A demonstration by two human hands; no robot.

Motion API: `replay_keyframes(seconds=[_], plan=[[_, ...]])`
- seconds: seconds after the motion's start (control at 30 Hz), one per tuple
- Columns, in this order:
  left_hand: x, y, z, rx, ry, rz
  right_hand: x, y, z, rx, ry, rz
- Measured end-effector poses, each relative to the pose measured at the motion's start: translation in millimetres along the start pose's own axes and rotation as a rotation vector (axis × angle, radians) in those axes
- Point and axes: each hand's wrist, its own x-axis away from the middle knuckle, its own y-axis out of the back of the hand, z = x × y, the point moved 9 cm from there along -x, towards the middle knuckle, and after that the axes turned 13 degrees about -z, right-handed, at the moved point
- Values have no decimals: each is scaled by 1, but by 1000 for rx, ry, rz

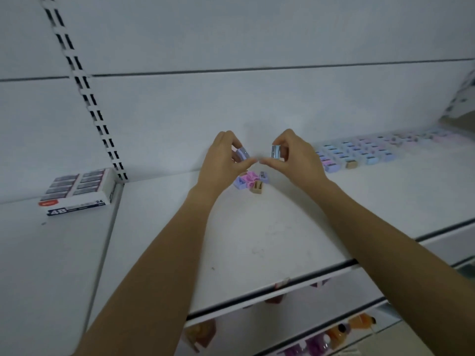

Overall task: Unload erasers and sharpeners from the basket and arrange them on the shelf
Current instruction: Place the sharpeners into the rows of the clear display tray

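Note:
Both arms reach out over the white shelf (257, 240). My left hand (221, 160) pinches a lilac sharpener (243, 154) between thumb and fingers. My right hand (295, 158) pinches a pale blue sharpener (276, 151) the same way. The two hands almost touch at the thumbs, above a small loose heap of sharpeners (253, 181) in lilac, pink and tan. Rows of pastel sharpeners (359, 152) are laid out along the back of the shelf to the right. No basket is in view.
A white box of 4B erasers (79, 191) lies on the neighbouring shelf at the left, beside the slotted upright (102, 129). Lower shelves at bottom right hold orange and purple items (334, 337). A patterned package (462, 98) sits at the far right edge.

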Motion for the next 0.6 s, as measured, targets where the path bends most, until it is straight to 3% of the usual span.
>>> replay_keyframes(seconds=[0.33, 0.6], plan=[[0, -7, -37, -81, -257, 24, 17, 31, -5, 42, 122, 13], [-1, -37, -70, -27, -226, -39, 33, 92, -60, 3, 61, 41]])
